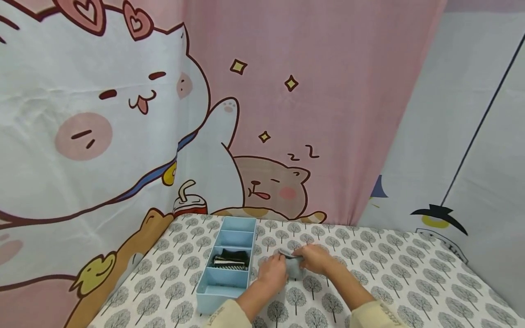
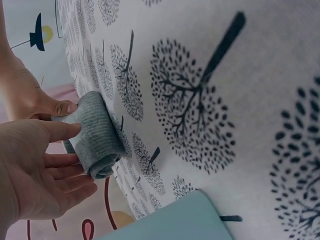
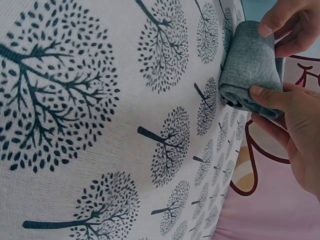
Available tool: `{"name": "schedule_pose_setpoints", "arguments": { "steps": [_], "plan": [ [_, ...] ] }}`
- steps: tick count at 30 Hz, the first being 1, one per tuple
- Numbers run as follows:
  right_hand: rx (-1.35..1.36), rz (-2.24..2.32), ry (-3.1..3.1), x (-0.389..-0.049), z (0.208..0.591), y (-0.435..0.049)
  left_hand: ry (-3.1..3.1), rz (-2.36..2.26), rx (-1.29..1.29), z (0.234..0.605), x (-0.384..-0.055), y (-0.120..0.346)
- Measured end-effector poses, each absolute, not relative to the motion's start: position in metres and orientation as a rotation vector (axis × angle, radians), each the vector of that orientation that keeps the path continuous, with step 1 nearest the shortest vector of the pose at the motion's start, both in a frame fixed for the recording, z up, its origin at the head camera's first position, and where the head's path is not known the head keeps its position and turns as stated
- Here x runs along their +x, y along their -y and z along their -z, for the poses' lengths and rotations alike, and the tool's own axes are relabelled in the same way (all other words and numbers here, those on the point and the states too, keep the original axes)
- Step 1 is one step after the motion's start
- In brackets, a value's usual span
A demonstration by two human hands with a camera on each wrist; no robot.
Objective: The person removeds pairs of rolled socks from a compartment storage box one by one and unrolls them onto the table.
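Holds a grey cloth roll (image 1: pixel 293 269) in both hands, gripping one end between thumb and fingers of the left hand (image 1: pixel 272 272) and pinching the other likewise with the right hand (image 1: pixel 315 259). Holds it low at the tree-printed tablecloth (image 1: pixel 393 282) (touching or just above, cannot tell), to the right of a pale blue box (image 1: pixel 219 303) with dark folded cloths (image 1: pixel 230 258) in its second-nearest compartment. Faces a cartoon-printed curtain (image 1: pixel 328 68).

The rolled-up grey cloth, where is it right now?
In the head view, the rolled-up grey cloth is low, just right of the middle, held between the left hand and right hand, to the right of the blue divided box.
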State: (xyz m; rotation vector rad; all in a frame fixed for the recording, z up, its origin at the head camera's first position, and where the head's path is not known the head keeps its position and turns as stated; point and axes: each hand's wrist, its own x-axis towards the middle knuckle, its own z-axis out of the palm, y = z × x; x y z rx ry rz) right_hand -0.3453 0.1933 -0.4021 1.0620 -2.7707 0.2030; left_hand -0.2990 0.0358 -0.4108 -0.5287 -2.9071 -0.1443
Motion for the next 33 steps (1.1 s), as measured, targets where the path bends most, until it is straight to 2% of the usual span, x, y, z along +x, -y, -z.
{"name": "schedule_pose_setpoints", "arguments": {
  "steps": [15, 33],
  "plan": [
    [1.096, -0.424, 2.790, -0.338, 0.406, -0.195, 2.971, 0.240, -0.515, 0.415, -0.303, -0.036],
    [0.956, -0.693, 2.842, -0.338, 0.406, -0.199, 2.952, 0.264, -0.538, 0.420, -0.303, -0.042]
  ]
}}
